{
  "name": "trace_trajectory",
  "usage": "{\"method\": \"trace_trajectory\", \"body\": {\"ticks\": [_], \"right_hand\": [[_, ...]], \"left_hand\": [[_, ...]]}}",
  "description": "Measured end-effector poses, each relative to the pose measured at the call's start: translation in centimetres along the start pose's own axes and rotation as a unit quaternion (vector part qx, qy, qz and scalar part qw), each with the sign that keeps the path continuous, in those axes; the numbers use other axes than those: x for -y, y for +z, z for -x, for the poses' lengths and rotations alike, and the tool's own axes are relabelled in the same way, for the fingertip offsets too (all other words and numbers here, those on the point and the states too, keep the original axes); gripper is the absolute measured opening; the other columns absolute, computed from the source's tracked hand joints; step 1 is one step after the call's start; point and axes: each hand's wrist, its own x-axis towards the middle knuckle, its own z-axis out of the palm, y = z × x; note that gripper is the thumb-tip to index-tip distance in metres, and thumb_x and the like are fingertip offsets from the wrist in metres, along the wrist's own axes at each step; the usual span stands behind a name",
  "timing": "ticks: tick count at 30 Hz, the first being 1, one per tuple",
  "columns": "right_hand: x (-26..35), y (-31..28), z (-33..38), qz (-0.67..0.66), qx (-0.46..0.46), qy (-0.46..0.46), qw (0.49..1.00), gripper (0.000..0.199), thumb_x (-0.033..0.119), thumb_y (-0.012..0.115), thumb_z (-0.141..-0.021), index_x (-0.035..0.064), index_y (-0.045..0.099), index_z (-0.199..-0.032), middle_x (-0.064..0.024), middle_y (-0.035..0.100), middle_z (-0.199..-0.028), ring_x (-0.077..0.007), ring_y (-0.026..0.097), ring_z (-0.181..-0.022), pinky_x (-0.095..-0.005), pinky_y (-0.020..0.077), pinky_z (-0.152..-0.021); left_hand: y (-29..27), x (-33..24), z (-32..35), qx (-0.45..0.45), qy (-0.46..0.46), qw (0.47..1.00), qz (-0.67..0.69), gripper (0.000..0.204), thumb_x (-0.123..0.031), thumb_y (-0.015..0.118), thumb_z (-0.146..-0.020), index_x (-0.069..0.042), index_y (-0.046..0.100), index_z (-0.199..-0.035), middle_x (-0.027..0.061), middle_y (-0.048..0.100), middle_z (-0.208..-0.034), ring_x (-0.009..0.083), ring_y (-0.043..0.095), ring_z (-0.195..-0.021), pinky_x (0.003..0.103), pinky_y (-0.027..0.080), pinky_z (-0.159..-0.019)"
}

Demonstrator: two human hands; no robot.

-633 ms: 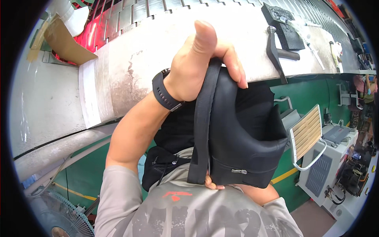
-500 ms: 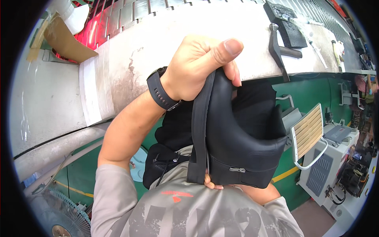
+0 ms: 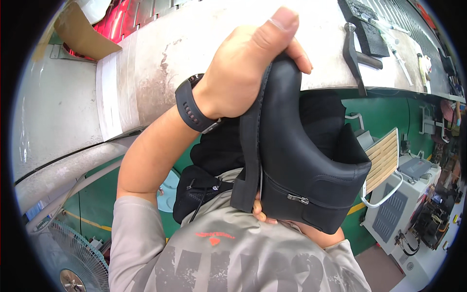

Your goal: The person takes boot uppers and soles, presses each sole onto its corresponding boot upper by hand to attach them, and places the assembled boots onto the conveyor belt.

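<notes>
A black, leather-like U-shaped cushion [image 3: 316,182] with a zipper along its side is held close in front of my body. A flat black band [image 3: 249,151] runs down its left edge. My left hand [image 3: 248,63], with a dark watch on the wrist, is closed around the upper end of the cushion, thumb on top. My right hand [image 3: 260,212] is mostly hidden behind the lower part; only a few curled fingertips show at the cushion's lower left edge, gripping it.
Beyond the hands is a pale worktable [image 3: 141,87] with a hammer [image 3: 352,58], black blocks [image 3: 372,39] and a bent cardboard piece [image 3: 80,34]. A slatted chair [image 3: 383,158] and a white machine [image 3: 389,211] stand right. At lower left is a fan [image 3: 78,258].
My left hand has risen a little with the cushion's upper end. The cushion's right side has swung to the right and looks larger. My right fingertips stay at the lower edge.
</notes>
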Motion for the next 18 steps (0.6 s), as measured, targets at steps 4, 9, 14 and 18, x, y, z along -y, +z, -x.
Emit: {"method": "trace_trajectory", "body": {"ticks": [4, 9, 14, 18], "right_hand": [[-0.6, 0.2, 0.4, 0.004, -0.004, 0.023, 1.000, 0.066, 0.029, 0.064, -0.107, -0.0064, 0.039, -0.156, -0.0273, 0.052, -0.150, -0.0356, 0.054, -0.137, -0.0441, 0.0425, -0.115], [-1.4, 0.3, 1.1, 0.007, -0.013, 0.049, 0.999, 0.067, 0.029, 0.066, -0.106, -0.0071, 0.039, -0.156, -0.0274, 0.052, -0.150, -0.0360, 0.054, -0.138, -0.0444, 0.0417, -0.116], [-1.5, 0.1, 1.5, 0.015, -0.022, 0.058, 0.998, 0.068, 0.028, 0.067, -0.105, -0.0077, 0.038, -0.156, -0.0276, 0.052, -0.150, -0.0363, 0.054, -0.138, -0.0447, 0.0410, -0.116], [-1.5, 0.0, 1.7, 0.024, -0.028, 0.058, 0.998, 0.068, 0.027, 0.068, -0.105, -0.0082, 0.038, -0.155, -0.0277, 0.052, -0.150, -0.0366, 0.053, -0.139, -0.0449, 0.0404, -0.117]], "left_hand": [[0.3, -0.5, 0.6, -0.009, 0.006, 0.991, -0.133, 0.079, -0.056, 0.030, -0.114, 0.007, 0.074, -0.098, 0.0196, 0.076, -0.104, 0.0260, 0.070, -0.104, 0.037, 0.051, -0.101], [0.6, -0.5, 0.4, 0.006, 0.050, 0.978, -0.202, 0.068, -0.049, 0.039, -0.115, 0.007, 0.074, -0.098, 0.0199, 0.076, -0.102, 0.0243, 0.071, -0.099, 0.036, 0.054, -0.095], [2.1, -0.3, 0.3, -0.065, -0.051, 0.993, 0.088, 0.064, -0.049, 0.040, -0.115, 0.007, 0.072, -0.113, 0.0169, 0.073, -0.123, 0.0205, 0.072, -0.103, 0.033, 0.055, -0.096], [3.4, -0.4, 0.2, -0.153, -0.102, 0.963, 0.195, 0.063, -0.046, 0.042, -0.116, 0.007, 0.074, -0.117, 0.0236, 0.061, -0.148, 0.0201, 0.062, -0.124, 0.030, 0.040, -0.112]]}}
